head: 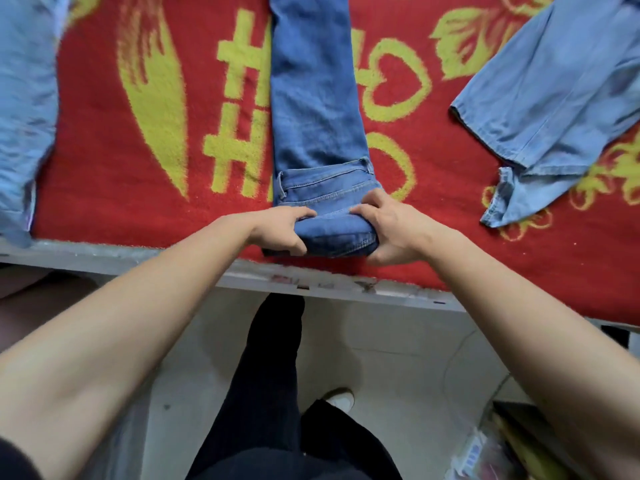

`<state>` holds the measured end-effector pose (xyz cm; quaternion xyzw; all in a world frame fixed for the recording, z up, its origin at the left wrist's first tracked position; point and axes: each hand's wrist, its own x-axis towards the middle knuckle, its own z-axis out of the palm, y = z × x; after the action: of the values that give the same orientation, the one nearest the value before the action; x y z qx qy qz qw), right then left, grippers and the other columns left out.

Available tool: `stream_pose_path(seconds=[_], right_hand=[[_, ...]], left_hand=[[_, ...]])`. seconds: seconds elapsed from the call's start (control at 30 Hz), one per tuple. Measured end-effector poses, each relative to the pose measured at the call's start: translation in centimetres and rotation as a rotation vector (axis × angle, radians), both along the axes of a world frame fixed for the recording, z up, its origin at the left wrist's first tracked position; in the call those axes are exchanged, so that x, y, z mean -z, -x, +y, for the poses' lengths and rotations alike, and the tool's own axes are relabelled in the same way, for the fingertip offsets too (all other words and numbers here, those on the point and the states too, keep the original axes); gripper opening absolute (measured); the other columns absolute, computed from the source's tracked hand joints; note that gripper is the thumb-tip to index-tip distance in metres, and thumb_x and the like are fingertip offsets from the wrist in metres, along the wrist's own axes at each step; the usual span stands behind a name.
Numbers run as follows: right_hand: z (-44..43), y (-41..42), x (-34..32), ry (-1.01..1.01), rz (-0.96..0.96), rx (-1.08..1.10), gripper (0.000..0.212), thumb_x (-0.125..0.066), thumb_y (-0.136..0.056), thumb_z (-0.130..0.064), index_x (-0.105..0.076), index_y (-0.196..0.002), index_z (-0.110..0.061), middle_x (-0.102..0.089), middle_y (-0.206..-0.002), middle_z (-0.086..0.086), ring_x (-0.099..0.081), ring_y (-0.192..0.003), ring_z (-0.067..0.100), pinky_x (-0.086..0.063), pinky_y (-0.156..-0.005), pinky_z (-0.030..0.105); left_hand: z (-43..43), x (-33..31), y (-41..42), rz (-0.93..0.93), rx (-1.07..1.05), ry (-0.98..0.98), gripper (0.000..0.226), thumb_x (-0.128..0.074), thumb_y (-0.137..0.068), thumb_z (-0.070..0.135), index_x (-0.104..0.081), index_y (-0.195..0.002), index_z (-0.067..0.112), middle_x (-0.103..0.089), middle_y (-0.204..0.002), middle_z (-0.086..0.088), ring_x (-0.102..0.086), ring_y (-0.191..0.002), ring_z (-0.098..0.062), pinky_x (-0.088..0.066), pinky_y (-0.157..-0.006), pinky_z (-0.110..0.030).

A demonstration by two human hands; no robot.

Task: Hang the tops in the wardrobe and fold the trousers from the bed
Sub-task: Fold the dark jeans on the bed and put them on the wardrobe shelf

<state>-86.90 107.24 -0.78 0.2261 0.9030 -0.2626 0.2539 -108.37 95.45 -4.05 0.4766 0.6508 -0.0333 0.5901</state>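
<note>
On fuzzy red blanket (104, 188) | left hand (282, 228) and right hand (389, 233) grip thick folded end of blue denim trousers (311, 98)

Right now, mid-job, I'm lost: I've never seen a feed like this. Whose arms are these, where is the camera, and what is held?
No machine here: a person's two bare arms, seen from one camera on their head, looking down. The left hand and right hand both grip the rolled-over near end of blue jeans, which stretch away across a red-and-yellow blanket on the bed. A paler denim garment lies at the left edge, a light denim piece at right.
</note>
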Motion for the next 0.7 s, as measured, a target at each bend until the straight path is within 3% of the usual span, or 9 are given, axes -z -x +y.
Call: stream_pose_path(seconds=[0.07, 0.1, 0.17, 0.23, 0.3, 0.37, 0.47, 0.6, 0.7], right_hand=[[2.2, 1.5, -2.1, 0.032, 0.011, 0.062, 0.072, -0.076, -0.062, -0.04, -0.056, -0.128, -0.018, -0.047, -0.113, 0.003, -0.057, -0.103, 0.026, -0.048, -0.093, 0.031], [3.3, 2.3, -2.9, 0.041, 0.003, 0.082, 0.065, -0.075, -0.061, -0.041, -0.059, -0.12, -0.019, -0.048, -0.104, -0.001, -0.057, -0.099, 0.025, -0.047, -0.088, 0.029], [5.8, 4.4, -4.1, 0.086, -0.024, 0.145, 0.059, -0.069, -0.057, -0.045, -0.06, -0.111, -0.023, -0.057, -0.093, -0.003, -0.06, -0.089, 0.022, -0.049, -0.078, 0.03], [8.7, 6.8, -4.9, 0.145, -0.076, 0.235, 0.067, -0.064, -0.051, -0.048, -0.056, -0.115, -0.03, -0.064, -0.093, -0.006, -0.062, -0.086, 0.019, -0.05, -0.072, 0.031], [11.9, 9.3, -5.2, 0.194, -0.122, 0.303, 0.071, -0.063, -0.049, -0.049, -0.053, -0.118, -0.035, -0.064, -0.096, -0.009, -0.062, -0.088, 0.016, -0.047, -0.069, 0.028], [15.2, 11.8, -5.0, 0.236, -0.122, 0.376, 0.065, -0.063, -0.048, -0.05, -0.056, -0.111, -0.036, -0.066, -0.097, -0.008, -0.063, -0.092, 0.015, -0.051, -0.073, 0.029], [19.8, 15.0, -3.7, 0.269, -0.053, 0.553, 0.061, -0.063, -0.049, -0.049, -0.062, -0.109, -0.037, -0.066, -0.105, -0.003, -0.063, -0.1, 0.016, -0.053, -0.086, 0.035], [24.8, 18.5, 0.1, 0.218, 0.097, 0.802, 0.068, -0.066, -0.056, -0.046, -0.061, -0.123, -0.036, -0.065, -0.112, -0.005, -0.062, -0.107, 0.017, -0.052, -0.094, 0.035], [25.8, 20.0, 4.3, -0.036, 0.109, 0.868, 0.078, -0.061, -0.08, -0.035, -0.034, -0.152, -0.022, -0.052, -0.14, 0.011, -0.052, -0.127, 0.028, -0.043, -0.105, 0.036]], left_hand=[[1.8, -1.7, 2.0, -0.112, -0.145, 0.058, 0.069, -0.069, -0.071, 0.008, -0.05, -0.136, 0.021, -0.067, -0.07, 0.01, -0.057, -0.053, -0.004, -0.043, -0.047, -0.016], [2.8, -2.3, 3.0, -0.161, -0.204, 0.069, 0.063, -0.069, -0.066, 0.008, -0.056, -0.127, 0.019, -0.063, -0.061, 0.011, -0.055, -0.049, -0.005, -0.039, -0.043, -0.015], [4.8, -3.5, 5.2, -0.252, -0.294, 0.08, 0.056, -0.065, -0.055, 0.013, -0.062, -0.111, 0.015, -0.064, -0.071, 0.004, -0.057, -0.064, -0.01, -0.039, -0.053, -0.02], [6.8, -4.2, 7.7, -0.342, -0.376, 0.093, 0.046, -0.061, -0.052, 0.011, -0.062, -0.098, 0.012, -0.061, -0.078, -0.003, -0.056, -0.073, -0.016, -0.039, -0.057, -0.025], [8.9, -4.2, 10.5, -0.403, -0.495, 0.085, 0.046, -0.063, -0.053, 0.009, -0.062, -0.099, 0.012, -0.063, -0.082, -0.008, -0.059, -0.075, -0.021, -0.041, -0.062, -0.028], [11.2, -3.6, 13.4, -0.408, -0.621, 0.036, 0.045, -0.067, -0.053, 0.012, -0.064, -0.097, 0.015, -0.067, -0.085, -0.007, -0.063, -0.078, -0.02, -0.044, -0.067, -0.029], [14.8, -2.3, 16.7, -0.397, -0.769, -0.037, 0.027, -0.07, -0.061, 0.017, -0.061, -0.086, 0.022, -0.067, -0.078, 0.001, -0.062, -0.068, -0.012, -0.047, -0.06, -0.025], [19.4, 1.8, 19.0, -0.25, -0.987, -0.13, 0.034, -0.072, -0.071, 0.021, -0.058, -0.102, 0.022, -0.066, -0.098, -0.004, -0.063, -0.078, -0.016, -0.051, -0.072, -0.033], [21.4, 5.2, 19.4, 0.184, -1.013, -0.276, 0.056, -0.065, -0.088, 0.027, -0.043, -0.138, 0.014, -0.056, -0.132, -0.011, -0.057, -0.117, -0.026, -0.045, -0.099, -0.035]])
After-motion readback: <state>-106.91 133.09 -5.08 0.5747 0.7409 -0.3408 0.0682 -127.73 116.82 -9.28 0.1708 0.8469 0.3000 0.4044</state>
